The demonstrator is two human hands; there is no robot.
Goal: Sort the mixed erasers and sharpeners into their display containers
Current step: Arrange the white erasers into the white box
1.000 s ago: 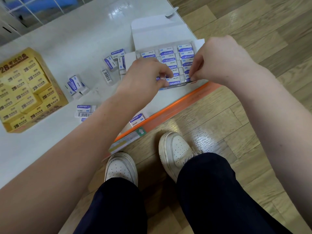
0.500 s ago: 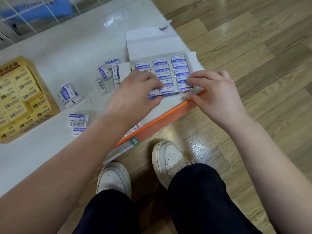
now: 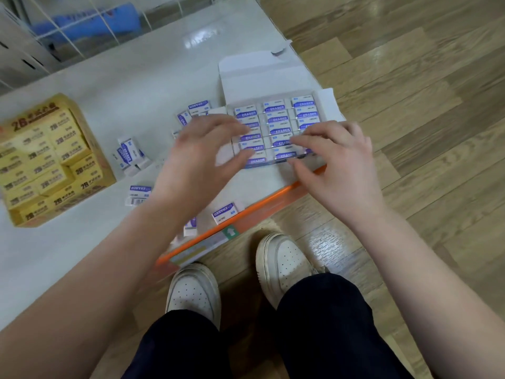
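- At the far left edge of the white surface (image 3: 131, 75) I saw a yellow box (image 3: 46, 160) packed with yellow 2B erasers, its open top towards me.
- Just right of it lay a small heap of loose erasers (image 3: 128, 155) in blue-and-white sleeves. Two more (image 3: 138, 195) lay stacked nearer the front edge.
- The left hand (image 3: 202, 165) was over the middle of the surface, at the left side of the display box. Its fingers (image 3: 218, 124) were spread wide and held nothing. The hand was blurred, so I could not tell whether it touched the box or the erasers.
- A single eraser (image 3: 226, 212) lay close to the orange front edge (image 3: 273, 199), below the left wrist.
- The white display box (image 3: 262, 75) sat at the right front corner of the surface, with its lid folded back and flat.
- Inside it, the boxed erasers (image 3: 276, 124) filled three neat columns with their labels up.
- The right hand (image 3: 338, 165) was at the box's front right corner. Its fingers (image 3: 314, 131) were wide and straight, lying over the nearest rows and gripping nothing.
- Below the surface I saw white shoes (image 3: 284, 258) on the wooden floor (image 3: 410, 77).
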